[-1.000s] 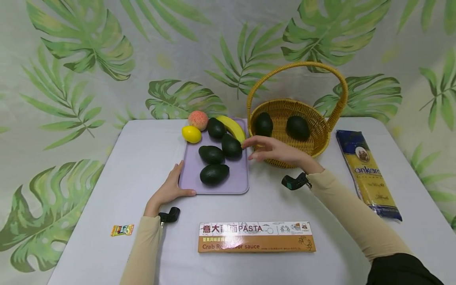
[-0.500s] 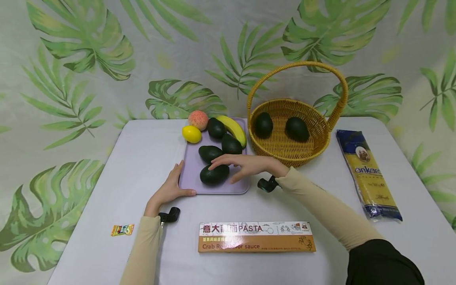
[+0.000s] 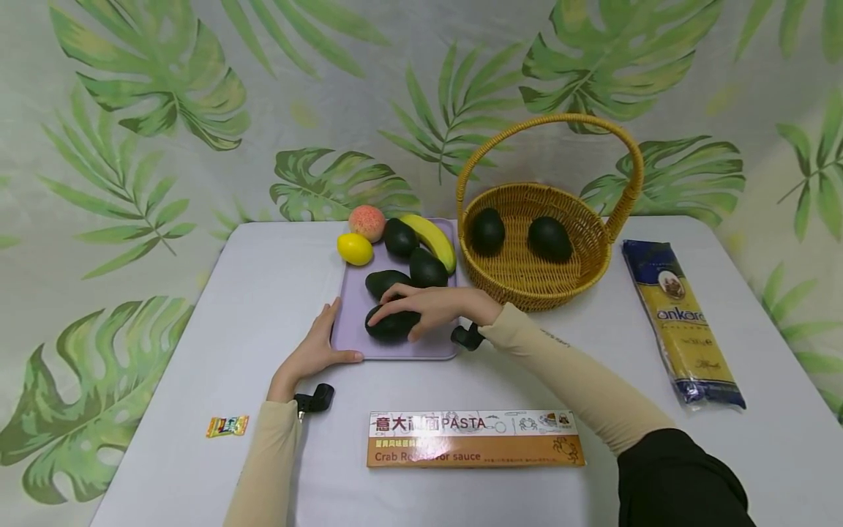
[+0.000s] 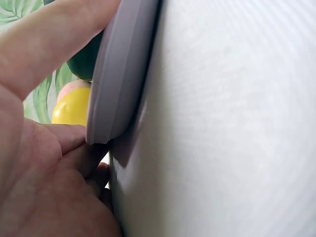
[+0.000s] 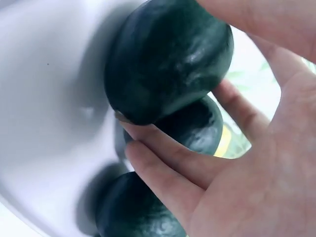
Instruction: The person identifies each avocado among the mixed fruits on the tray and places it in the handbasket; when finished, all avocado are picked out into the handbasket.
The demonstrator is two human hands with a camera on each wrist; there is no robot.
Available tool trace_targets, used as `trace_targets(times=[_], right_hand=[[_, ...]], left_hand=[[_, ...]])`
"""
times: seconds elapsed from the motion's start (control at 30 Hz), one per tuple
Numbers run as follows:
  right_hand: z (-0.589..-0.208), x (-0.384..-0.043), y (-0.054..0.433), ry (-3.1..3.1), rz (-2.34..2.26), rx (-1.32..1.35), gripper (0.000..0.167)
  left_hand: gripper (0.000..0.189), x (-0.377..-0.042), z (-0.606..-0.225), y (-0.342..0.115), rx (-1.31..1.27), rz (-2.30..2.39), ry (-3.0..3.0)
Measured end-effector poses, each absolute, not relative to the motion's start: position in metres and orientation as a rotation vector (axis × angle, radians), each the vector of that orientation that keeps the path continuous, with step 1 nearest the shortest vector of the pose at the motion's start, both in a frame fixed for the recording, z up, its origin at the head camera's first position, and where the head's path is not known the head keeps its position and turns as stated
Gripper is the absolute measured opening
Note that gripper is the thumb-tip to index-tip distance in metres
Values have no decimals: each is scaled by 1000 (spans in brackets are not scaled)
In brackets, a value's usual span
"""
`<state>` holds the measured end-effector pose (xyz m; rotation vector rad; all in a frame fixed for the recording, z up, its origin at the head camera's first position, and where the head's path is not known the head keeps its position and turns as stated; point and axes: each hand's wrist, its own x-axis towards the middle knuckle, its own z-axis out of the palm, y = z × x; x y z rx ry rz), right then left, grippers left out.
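My right hand (image 3: 431, 306) grips a dark green avocado (image 3: 385, 329) at the near part of the lilac tray (image 3: 349, 322). In the right wrist view, fingers curl along one side of this avocado (image 5: 168, 59) and the thumb lies on the other. Just behind it sits another avocado (image 3: 382, 282), partly covered by the fingers. Two more avocados lie farther back on the tray, beside a banana (image 3: 431, 238). My left hand (image 3: 316, 348) holds the tray's near left corner, thumb along the front edge and fingers along the left side.
A peach (image 3: 366, 222) and a lemon (image 3: 355, 249) sit at the tray's back left corner. To the right stands a wicker basket (image 3: 533, 282) with a tall handle and two avocados inside. A pasta box (image 3: 474, 439), a pasta bag (image 3: 681, 322) and a small candy (image 3: 227, 427) lie around.
My right hand has moved from beside the basket leftward and nearer to me, and now grips the nearest avocado, which has shifted slightly left. The left hand stays at the tray corner.
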<state>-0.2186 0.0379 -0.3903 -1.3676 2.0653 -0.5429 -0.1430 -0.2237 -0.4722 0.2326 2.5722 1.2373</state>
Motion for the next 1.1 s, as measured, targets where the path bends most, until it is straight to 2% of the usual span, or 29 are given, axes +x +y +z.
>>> trace_targets(times=[0.3,0.57,0.77,1.1], right_hand=[[-399,-214,34,2169,-535,-1362,55],[-399,-215,47,2103,-850,-1365,49],[-379,-219,83,1993,-1112,-1217,50],[-358,-236,169,2139,-1354,-829,55]], left_hand=[[115,-143,-473,-224,227,1241,2571],[115,-144,-473,-223,229,1251,2572],[116,-143,-472,-223,226,1268,2568],[116,-142,-470,-223,239,1276,2566]])
